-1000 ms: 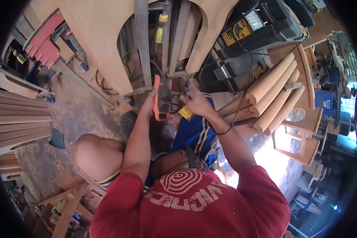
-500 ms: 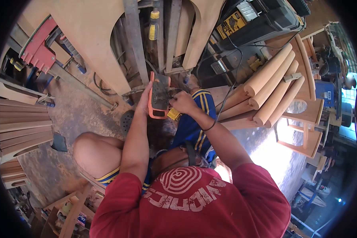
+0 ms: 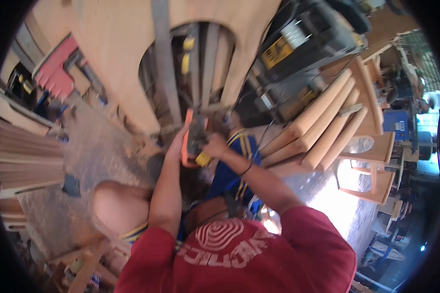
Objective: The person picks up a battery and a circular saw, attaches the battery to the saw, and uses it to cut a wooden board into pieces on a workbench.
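Observation:
Between my knees, my left hand (image 3: 180, 139) grips the side of an orange-rimmed tool with a dark flat face (image 3: 196, 134), held tilted up towards me. At its right side my right hand (image 3: 215, 145) has its fingers curled in against the dark face; what they pinch is too blurred to make out. Just below the right hand is a yellow piece (image 3: 203, 158), overlapping the tool's lower end in this view.
A large curved wooden panel (image 3: 117, 58) and upright bars stand ahead. Rounded wooden parts (image 3: 322, 117) are stacked on the right, ribbed wooden pieces (image 3: 29, 156) on the left. A red clamp-like tool (image 3: 56, 71) is at upper left, a black toolbox (image 3: 318, 44) at upper right.
The view has tilted and blurred, so the hands and tool sit lower in it. My left hand keeps its hold; my right hand stays at the tool's dark face.

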A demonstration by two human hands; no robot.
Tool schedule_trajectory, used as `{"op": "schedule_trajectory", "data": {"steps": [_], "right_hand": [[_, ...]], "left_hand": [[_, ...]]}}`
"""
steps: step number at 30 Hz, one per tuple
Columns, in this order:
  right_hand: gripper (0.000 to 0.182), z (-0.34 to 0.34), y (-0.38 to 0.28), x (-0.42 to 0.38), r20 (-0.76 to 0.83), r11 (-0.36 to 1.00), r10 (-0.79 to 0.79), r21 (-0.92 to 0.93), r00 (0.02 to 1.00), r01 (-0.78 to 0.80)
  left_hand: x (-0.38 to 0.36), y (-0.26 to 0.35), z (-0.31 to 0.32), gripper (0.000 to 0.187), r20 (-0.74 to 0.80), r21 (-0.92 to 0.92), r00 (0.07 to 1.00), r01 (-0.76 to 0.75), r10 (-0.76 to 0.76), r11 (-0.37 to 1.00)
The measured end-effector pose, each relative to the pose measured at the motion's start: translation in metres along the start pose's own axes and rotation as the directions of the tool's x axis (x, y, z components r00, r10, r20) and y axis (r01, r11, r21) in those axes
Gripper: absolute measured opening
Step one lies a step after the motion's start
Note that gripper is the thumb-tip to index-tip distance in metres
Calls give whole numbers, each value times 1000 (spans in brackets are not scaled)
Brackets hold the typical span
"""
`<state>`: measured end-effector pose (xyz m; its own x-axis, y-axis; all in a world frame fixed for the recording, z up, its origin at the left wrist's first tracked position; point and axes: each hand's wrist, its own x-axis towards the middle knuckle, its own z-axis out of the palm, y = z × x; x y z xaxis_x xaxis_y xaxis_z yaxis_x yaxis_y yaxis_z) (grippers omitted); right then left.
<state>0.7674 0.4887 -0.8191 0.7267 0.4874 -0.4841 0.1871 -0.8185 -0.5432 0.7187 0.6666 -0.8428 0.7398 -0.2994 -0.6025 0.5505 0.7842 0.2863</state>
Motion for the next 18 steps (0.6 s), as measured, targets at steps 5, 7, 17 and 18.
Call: {"op": "schedule_trajectory", "data": {"steps": [5, 7, 17, 18], "right_hand": [[52, 10, 12, 12, 63, 999, -1, -36, 998, 4], [50, -15, -11, 1, 85, 982, 46, 177, 995, -61], [21, -84, -39, -29, 391, 939, 160, 224, 907, -263], [22, -84, -39, -29, 372, 954, 167, 173, 913, -245]], "left_hand": [[29, -5, -32, 57, 59, 7, 998, -13, 12, 1000], [22, -6, -24, 57, -20, -10, 999, -28, 28, 1000], [36, -22, -32, 54, -82, 179, 992, -84, 100, 980], [36, -24, -28, 53, -108, 239, 988, -86, 114, 967]]}}
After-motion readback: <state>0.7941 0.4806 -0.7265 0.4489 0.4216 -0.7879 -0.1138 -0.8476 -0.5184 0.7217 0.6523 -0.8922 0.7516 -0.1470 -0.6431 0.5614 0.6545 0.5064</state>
